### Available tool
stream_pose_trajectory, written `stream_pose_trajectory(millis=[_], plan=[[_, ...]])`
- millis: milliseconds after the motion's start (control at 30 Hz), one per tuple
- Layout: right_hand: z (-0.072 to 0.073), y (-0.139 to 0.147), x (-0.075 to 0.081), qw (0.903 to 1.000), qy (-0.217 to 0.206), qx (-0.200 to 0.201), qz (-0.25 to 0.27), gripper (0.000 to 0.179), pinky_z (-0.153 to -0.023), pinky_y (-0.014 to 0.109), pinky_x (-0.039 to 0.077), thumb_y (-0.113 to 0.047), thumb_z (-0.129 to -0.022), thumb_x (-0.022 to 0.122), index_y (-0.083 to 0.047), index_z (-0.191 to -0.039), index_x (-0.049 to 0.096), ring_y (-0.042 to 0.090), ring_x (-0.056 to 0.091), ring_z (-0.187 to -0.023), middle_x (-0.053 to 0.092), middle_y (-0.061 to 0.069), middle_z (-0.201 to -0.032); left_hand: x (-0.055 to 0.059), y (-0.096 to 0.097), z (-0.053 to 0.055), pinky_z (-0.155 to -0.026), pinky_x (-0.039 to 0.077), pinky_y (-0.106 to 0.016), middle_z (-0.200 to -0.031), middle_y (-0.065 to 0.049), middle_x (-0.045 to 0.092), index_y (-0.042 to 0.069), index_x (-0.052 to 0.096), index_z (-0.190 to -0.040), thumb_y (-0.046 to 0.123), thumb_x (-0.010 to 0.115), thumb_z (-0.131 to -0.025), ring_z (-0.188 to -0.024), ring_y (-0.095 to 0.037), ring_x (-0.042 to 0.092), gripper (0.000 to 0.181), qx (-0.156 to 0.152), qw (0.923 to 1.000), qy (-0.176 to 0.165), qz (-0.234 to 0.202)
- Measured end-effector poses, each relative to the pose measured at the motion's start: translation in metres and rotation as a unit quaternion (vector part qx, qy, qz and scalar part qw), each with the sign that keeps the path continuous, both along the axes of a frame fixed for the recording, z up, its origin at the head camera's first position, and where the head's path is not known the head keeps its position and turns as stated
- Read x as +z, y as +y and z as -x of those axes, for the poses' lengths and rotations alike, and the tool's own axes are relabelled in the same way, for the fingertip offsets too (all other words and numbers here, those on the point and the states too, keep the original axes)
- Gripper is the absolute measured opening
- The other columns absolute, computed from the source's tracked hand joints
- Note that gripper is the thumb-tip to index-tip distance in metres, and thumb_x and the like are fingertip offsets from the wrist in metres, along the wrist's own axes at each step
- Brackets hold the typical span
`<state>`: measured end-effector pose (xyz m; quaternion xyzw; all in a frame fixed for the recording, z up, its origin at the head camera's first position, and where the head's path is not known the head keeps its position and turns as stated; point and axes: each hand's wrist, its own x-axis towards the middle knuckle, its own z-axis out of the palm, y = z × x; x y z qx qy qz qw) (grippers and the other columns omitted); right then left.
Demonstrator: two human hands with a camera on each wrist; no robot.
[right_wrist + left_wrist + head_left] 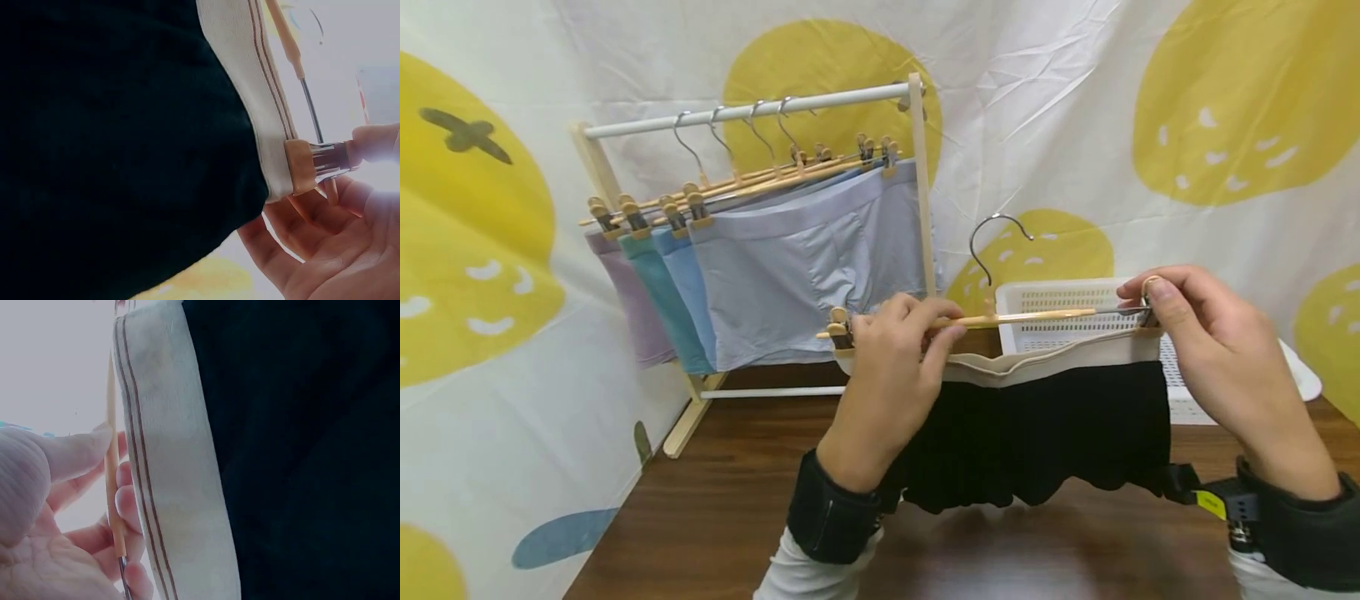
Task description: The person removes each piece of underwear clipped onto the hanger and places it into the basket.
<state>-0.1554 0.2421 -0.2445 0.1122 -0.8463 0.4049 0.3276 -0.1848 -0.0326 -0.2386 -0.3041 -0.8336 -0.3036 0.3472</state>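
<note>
A pair of black boxer briefs (1045,433) with a cream waistband (1075,353) hangs from a wooden clip hanger (1045,317). My left hand (880,383) grips the hanger's bar left of its hook; in the left wrist view the thumb and fingers (128,503) close round the bar (111,462). At the bar's right end, my right hand (1232,358) pinches the clip (301,165), whose jaws are on the waistband's corner. The left clip (840,329) also sits on the waistband. Above the bar stands the metal hook (973,242), free of any rail.
On the left a small rack (917,192) with a white rail (842,101) carries several hangers with grey boxer briefs (775,283), blue, teal and purple ones. A white perforated basket (1060,292) stands behind the hanger on the brown table (737,517). A patterned cloth (1037,108) hangs behind.
</note>
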Motion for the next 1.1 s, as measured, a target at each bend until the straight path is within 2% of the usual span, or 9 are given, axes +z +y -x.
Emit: stream_pose_trajectory(millis=[133, 333, 733, 967, 1100], plan=[[0.001, 0.000, 0.001, 0.9999, 0.006, 0.007, 0.006, 0.026, -0.077, 0.010, 0.037, -0.026, -0.102, 0.046, -0.012, -0.112, 0.065, 0.005, 0.057, -0.093, 0.066, -0.013, -0.100, -0.008, 0.006, 0.000, -0.072, 0.035, -0.046, -0.081, -0.004, 0.064, 0.013, 0.074, -0.095, 0.023, 0.066, -0.091, -0.078, -0.017, 0.057, 0.013, 0.017, 0.9994, -0.003, -0.030], [0.001, 0.000, 0.000, 1.0000, 0.004, 0.003, -0.001, 0.024, -0.075, 0.013, 0.037, -0.026, -0.102, 0.047, -0.013, -0.110, 0.066, 0.005, 0.056, -0.092, 0.066, -0.013, -0.097, -0.014, 0.008, 0.001, -0.073, 0.035, -0.045, -0.079, -0.003, 0.063, 0.014, 0.075, -0.095, 0.024, 0.067, -0.090, -0.076, -0.014, 0.057, 0.014, 0.023, 0.9987, -0.012, -0.044], [0.001, 0.000, 0.001, 0.9999, -0.009, 0.005, 0.014, 0.024, -0.077, 0.009, 0.038, -0.025, -0.099, 0.053, -0.011, -0.112, 0.068, 0.008, 0.055, -0.094, 0.065, -0.008, -0.100, -0.015, 0.001, 0.005, -0.072, 0.036, -0.047, -0.079, -0.004, 0.066, 0.013, 0.075, -0.095, 0.022, 0.068, -0.089, -0.075, -0.013, 0.058, 0.013, 0.011, 0.9989, -0.019, -0.040], [0.001, -0.001, 0.002, 0.9997, -0.004, -0.009, 0.022, 0.021, -0.075, 0.009, 0.038, -0.025, -0.096, 0.060, -0.011, -0.106, 0.071, 0.005, 0.056, -0.092, 0.066, -0.014, -0.094, -0.017, -0.002, 0.008, -0.070, 0.036, -0.047, -0.079, -0.004, 0.067, 0.013, 0.076, -0.094, 0.021, 0.069, -0.088, -0.075, -0.017, 0.060, 0.012, 0.000, 0.9988, -0.027, -0.041], [0.000, -0.003, 0.001, 0.9992, 0.010, -0.008, 0.039, 0.019, -0.073, 0.009, 0.040, -0.021, -0.093, 0.064, -0.007, -0.103, 0.072, 0.007, 0.056, -0.086, 0.067, -0.016, -0.089, -0.018, -0.003, 0.011, -0.071, 0.040, -0.045, -0.079, -0.006, 0.068, 0.011, 0.076, -0.092, 0.019, 0.070, -0.087, -0.075, -0.018, 0.061, 0.011, -0.012, 0.9985, -0.031, -0.044]])
